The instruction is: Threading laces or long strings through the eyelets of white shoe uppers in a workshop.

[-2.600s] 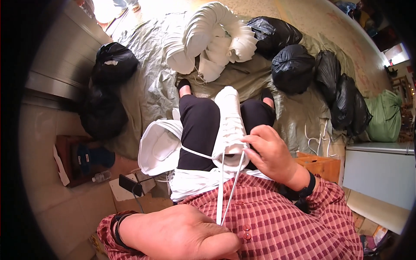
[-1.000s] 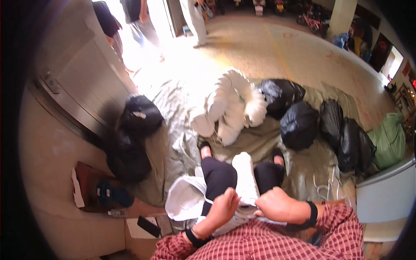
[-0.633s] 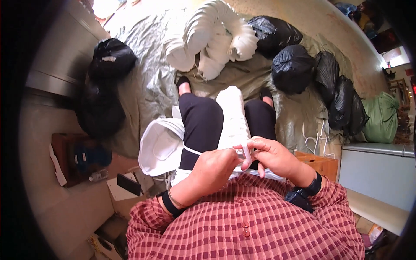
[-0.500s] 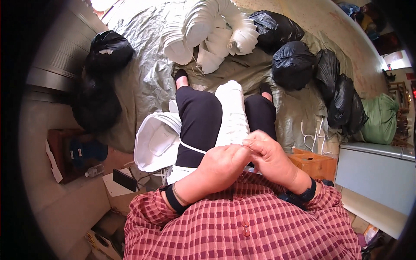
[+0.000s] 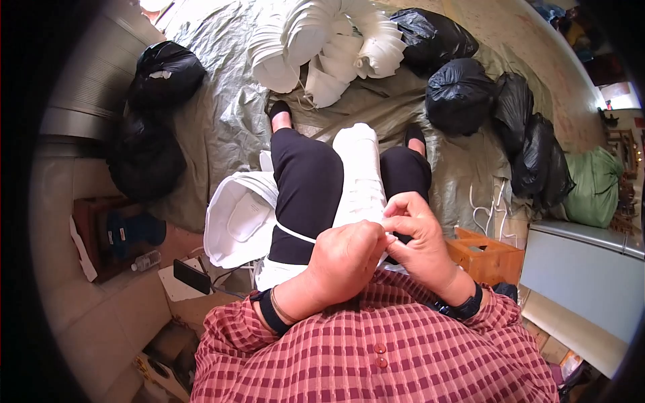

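Over the gap between my thighs, my left hand [image 5: 347,254] is closed, its thumb and fingertips pressed together. My right hand [image 5: 422,243] meets it with thumb and index finger pinched and the other fingers loosely curled. A tiny white bit shows between the fingertips, too small to name. Just beyond them, a long stack of nested white padded pieces [image 5: 359,176] lies between my legs. A white cord [image 5: 295,234] crosses my left thigh toward my left hand; its end is hidden. Beside that thigh is a white cupped fabric piece [image 5: 236,218] with an oval patch inside.
More white stacked pieces [image 5: 316,47] lie ahead on a grey-green tarp [image 5: 232,134]. Black plastic bags [image 5: 460,97] flank the tarp on both sides, with a green sack [image 5: 594,185] at right. A wooden stool [image 5: 494,258] stands right; a phone [image 5: 192,276] leans at left.
My right hand's fingers have lifted and spread slightly from the left hand, its index finger rising. My left fist has turned a little, and the view has shifted slightly.
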`<state>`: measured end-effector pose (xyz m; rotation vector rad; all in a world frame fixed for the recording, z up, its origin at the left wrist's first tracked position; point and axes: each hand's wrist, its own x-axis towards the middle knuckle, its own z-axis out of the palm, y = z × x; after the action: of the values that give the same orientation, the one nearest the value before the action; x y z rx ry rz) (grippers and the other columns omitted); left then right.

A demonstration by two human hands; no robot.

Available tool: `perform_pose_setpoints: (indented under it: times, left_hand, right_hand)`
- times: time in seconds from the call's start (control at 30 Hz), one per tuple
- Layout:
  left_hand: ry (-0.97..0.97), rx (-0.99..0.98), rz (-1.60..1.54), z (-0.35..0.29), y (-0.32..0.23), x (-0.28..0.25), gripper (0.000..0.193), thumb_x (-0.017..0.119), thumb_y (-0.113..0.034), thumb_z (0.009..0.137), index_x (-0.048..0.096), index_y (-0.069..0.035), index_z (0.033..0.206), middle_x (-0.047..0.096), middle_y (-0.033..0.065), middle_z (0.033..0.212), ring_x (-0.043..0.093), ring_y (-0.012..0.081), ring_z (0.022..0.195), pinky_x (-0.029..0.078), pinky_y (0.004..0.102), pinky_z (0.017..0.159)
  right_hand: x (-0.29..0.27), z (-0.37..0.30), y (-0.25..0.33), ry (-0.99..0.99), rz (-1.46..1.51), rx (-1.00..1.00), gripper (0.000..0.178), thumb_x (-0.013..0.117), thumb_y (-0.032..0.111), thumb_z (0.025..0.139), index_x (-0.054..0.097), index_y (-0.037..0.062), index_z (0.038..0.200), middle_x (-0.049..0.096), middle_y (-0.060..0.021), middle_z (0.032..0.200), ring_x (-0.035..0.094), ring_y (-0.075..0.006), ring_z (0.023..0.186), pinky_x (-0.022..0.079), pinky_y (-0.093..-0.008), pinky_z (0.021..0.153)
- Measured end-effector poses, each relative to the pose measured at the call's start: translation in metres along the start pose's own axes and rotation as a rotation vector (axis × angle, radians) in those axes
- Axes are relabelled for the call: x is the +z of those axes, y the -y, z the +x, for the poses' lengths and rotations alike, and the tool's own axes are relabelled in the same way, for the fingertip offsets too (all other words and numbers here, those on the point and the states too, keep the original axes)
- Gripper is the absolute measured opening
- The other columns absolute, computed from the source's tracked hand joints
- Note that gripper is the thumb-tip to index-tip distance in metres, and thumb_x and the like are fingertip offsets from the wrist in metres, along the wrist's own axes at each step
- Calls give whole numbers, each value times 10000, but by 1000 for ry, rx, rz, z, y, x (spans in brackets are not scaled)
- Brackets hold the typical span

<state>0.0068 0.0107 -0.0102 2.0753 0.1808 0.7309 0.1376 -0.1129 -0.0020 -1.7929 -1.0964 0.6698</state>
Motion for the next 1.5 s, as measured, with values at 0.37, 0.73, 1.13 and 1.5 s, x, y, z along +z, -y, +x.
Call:
perform_pose_setpoints:
  times: [0.37,0.73,1.13,1.5]
  left_hand:
    - [60,-107,-209,5,-4,-9,171,728,-43,891,560,-30,914,602,103,666,613,259,538,478,342,509]
    - [-88,-1125,-338,-83,31,-87,327,576,-233,1034,602,-25,782,548,15,553,478,77,448,362,243,433]
    - [-758,-1251,-254,-192,122,-95,403,638,-383,1000,574,-8,1135,650,78,679,610,133,492,461,239,438]
    - [-719,-293,201,-50,-13,-143,259,544,118,879,682,18,1073,695,42,882,538,53,659,420,213,585]
  right_hand:
    - [-5,-11,-16,15,495,297,106,692,-29,849,625,21,914,567,-57,929,589,-152,896,475,-266,784]
    - [-101,42,-39,-379,-353,136,120,655,23,896,620,28,1010,622,-47,870,609,-142,814,498,-269,767]
    - [16,-22,17,215,-246,-513,273,702,-27,769,666,47,1029,656,-128,934,661,-325,891,542,-403,781]
    - [64,-11,42,228,-129,-645,481,733,126,864,558,31,1302,586,-188,1251,599,-355,1139,513,-434,949]
